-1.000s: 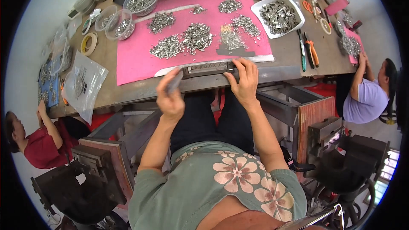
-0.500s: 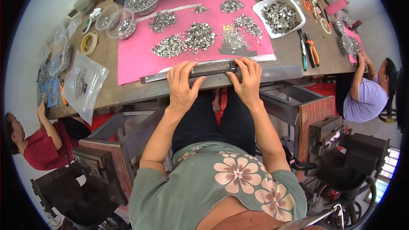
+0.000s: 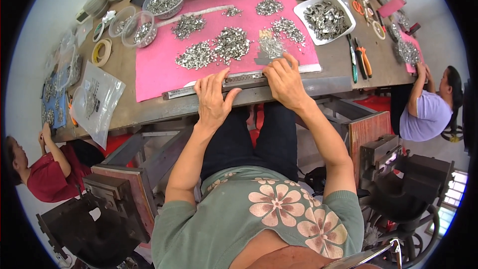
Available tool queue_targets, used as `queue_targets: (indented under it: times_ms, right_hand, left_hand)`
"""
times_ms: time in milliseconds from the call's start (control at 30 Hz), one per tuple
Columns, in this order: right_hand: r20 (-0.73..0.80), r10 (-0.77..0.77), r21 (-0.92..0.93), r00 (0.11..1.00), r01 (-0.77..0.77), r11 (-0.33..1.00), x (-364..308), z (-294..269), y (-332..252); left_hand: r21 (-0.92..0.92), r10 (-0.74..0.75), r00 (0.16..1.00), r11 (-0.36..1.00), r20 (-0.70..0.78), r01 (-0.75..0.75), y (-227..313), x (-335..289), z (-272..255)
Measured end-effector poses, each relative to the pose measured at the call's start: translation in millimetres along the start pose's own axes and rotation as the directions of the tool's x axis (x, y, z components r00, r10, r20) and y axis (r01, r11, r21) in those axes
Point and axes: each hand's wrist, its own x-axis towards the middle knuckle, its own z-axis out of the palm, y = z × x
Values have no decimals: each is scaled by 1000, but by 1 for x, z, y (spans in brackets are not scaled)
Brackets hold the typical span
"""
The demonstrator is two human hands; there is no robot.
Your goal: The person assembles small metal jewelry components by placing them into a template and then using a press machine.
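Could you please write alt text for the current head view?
A person's bare left hand and right hand touch a long, narrow, grey bar along the near edge of a pink mat. Heaps of small silvery metal pieces lie on the mat.

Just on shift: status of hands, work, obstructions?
Left hand, right hand on long grey metal bar. Silver metal pieces heaped beyond it, on pink mat.

No legible text or numbers
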Motion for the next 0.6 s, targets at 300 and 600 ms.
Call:
queue_targets:
  times_ms: [300, 600]
  right_hand:
    - [-337, 110, -173, 935, -176, 969, 40, -52, 117]
    - [-82, 451, 53, 889, -448, 892, -24, -42, 124]
  left_hand:
    - [41, -13, 999, 999, 32, 11, 1, -2, -2]
    - [47, 14, 999, 999, 29, -15, 6, 3, -1]
